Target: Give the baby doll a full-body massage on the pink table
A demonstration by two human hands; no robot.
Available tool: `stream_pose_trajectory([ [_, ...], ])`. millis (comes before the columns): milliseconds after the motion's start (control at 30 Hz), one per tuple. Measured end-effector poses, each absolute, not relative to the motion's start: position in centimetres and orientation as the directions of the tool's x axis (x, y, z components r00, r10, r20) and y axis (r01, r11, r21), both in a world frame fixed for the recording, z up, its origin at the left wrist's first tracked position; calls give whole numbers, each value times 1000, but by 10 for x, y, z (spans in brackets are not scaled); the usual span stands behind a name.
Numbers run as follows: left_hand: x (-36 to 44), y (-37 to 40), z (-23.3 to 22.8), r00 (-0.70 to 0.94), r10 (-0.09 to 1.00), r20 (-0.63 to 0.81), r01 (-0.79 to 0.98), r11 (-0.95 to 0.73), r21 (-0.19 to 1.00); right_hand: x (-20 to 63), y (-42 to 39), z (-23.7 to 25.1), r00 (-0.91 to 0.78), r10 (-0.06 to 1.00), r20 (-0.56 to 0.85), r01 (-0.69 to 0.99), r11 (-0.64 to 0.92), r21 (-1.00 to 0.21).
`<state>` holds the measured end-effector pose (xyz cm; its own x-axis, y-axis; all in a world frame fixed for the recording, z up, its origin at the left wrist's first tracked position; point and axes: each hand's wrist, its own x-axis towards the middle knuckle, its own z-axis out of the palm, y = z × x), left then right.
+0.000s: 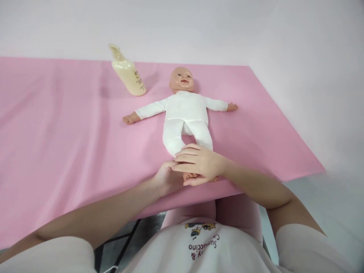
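A baby doll point(186, 110) in a white suit lies on its back, arms spread, with its feet toward me. My left hand point(170, 178) closes round the doll's lower leg at the left foot end; its fingers are mostly hidden behind the leg and my other hand. Over both lower legs lies my right hand point(200, 163), fingers across the ankle and thumb below, with the doll's toes point(190, 176) showing between them. The fingers of my right hand overlap the edge of my left hand.
A pink cloth point(76, 151) covers the table, with folds at the left. Beyond the doll's arm, a pump bottle point(129, 77) of pale yellow liquid stands at the back. The table's near edge runs just in front of my lap, and a white wall point(182, 30) rises behind.
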<state>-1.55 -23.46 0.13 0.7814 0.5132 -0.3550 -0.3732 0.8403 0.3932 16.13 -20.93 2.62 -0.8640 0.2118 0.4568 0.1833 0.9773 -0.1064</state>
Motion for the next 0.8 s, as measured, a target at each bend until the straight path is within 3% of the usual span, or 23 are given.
stream_pose_trajectory([
  [367, -15, -235, 0, 781, 517, -351, -381, 839, 389, 162, -209, 27, -890, 235, 391, 204, 972, -120],
  [800, -13, -237, 9, 761, 527, -378, -375, 833, 407, 162, -208, 25, -876, 219, 430, 190, 976, -111],
])
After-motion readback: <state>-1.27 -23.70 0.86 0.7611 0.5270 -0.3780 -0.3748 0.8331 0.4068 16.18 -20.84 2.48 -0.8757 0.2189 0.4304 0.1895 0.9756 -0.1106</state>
